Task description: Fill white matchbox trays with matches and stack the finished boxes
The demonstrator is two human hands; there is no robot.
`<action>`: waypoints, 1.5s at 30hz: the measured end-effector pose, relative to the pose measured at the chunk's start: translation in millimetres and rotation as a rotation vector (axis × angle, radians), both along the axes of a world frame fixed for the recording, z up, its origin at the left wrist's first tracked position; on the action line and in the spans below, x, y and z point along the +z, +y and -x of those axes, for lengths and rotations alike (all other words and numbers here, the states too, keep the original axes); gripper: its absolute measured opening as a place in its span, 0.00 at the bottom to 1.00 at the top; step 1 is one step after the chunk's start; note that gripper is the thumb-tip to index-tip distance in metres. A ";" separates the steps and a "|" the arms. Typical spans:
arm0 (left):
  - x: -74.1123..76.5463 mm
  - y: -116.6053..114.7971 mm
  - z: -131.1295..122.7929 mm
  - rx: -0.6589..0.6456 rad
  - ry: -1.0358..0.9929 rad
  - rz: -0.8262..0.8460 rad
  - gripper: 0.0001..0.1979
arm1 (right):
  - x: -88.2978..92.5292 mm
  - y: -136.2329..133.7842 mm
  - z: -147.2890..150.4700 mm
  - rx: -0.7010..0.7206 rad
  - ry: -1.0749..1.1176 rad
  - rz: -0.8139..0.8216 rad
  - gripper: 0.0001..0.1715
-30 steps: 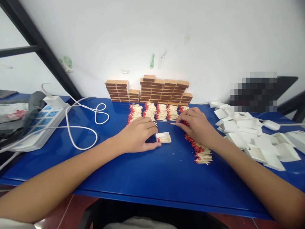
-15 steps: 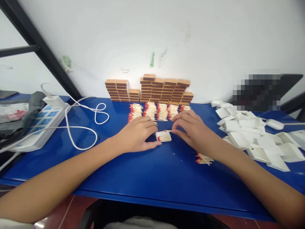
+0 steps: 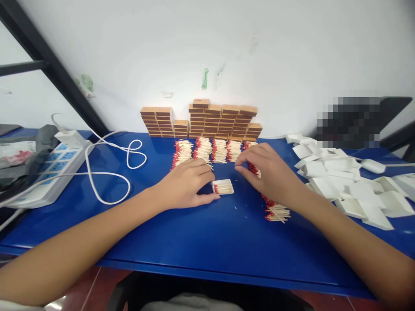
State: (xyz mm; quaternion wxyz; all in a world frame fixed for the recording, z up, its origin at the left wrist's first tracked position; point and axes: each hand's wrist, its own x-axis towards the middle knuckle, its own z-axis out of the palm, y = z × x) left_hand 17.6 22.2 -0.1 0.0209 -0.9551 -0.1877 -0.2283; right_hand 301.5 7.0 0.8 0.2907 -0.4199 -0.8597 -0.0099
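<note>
No longer pinches a match over the far right edge of the white matchbox tray (image 3: 223,182), as half a second ago; brings the right hand (image 3: 268,172) back now over the long row of red-headed matches (image 3: 278,214) just to the right. Shows no match between the right fingertips, loosely curled toward one another; cannot tell from this view whether gripping anything too small or too hidden to see. Suggests, as a judgement, one more match added to the tray, though too fine to count. Keeps the left hand (image 3: 188,183) in place, lightly grasping the tray's left end, with the thumb at the near corner and the fingers curved round the far side. Has the tray lying open side up on the blue table (image 3: 194,246), between both hands, with a few matches (image 3: 223,189) inside, heads to the left. Looks, by judgement, well short of full. Leaves unchanged the match bundles (image 3: 219,151) behind, the stacked matchboxes (image 3: 212,119) and the heap of white trays (image 3: 343,177) at right.
</note>
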 end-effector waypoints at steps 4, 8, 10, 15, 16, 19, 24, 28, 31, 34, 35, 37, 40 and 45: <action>0.9 -1.0 -0.1 -0.007 0.022 0.009 0.19 | -11.8 19.3 -21.7 -0.101 -0.075 -0.011 0.09; 1.1 -0.4 -0.2 -0.012 0.019 0.001 0.19 | -24.2 26.6 -27.9 -0.123 -0.131 -0.010 0.10; 0.9 0.0 -0.1 -0.005 0.023 -0.004 0.19 | -26.8 26.3 -26.4 -0.130 -0.138 -0.015 0.10; 0.2 -0.4 -0.1 0.000 0.036 0.014 0.19 | -28.1 26.1 -22.7 -0.124 -0.118 -0.010 0.08; -0.2 -0.6 -0.1 -0.001 0.037 0.017 0.19 | -28.5 26.8 -22.5 -0.119 -0.113 0.001 0.07; -1.5 -0.9 -0.4 0.001 0.045 0.019 0.19 | -29.6 28.2 -22.4 -0.112 -0.115 0.033 0.07; -1.1 0.4 -0.7 0.008 0.023 0.014 0.19 | -18.1 19.0 -17.5 -0.073 -0.121 0.017 0.10; -0.3 1.0 -0.1 0.037 0.011 0.008 0.18 | -1.4 -0.5 -2.1 0.012 -0.126 -0.033 0.10; -0.8 0.2 0.0 0.042 0.014 0.016 0.18 | 0.3 -14.7 14.1 0.065 -0.145 -0.071 0.09; -1.1 -0.7 -0.7 0.030 0.003 0.025 0.17 | -5.2 -21.1 25.0 0.109 -0.144 -0.074 0.09; -1.0 -0.9 -0.9 0.026 -0.002 0.030 0.17 | -6.5 -21.1 26.1 0.125 -0.130 -0.069 0.09; -0.4 -0.9 -1.3 0.019 -0.010 0.047 0.15 | -6.6 -18.0 24.0 0.145 -0.081 -0.066 0.08; 0.5 -0.6 -1.5 0.008 -0.023 0.059 0.14 | -2.7 -9.1 13.3 0.105 -0.018 -0.051 0.06; -0.9 0.1 -1.1 0.016 -0.035 0.033 0.19 | -7.2 7.6 -7.2 -0.069 -0.066 -0.010 0.07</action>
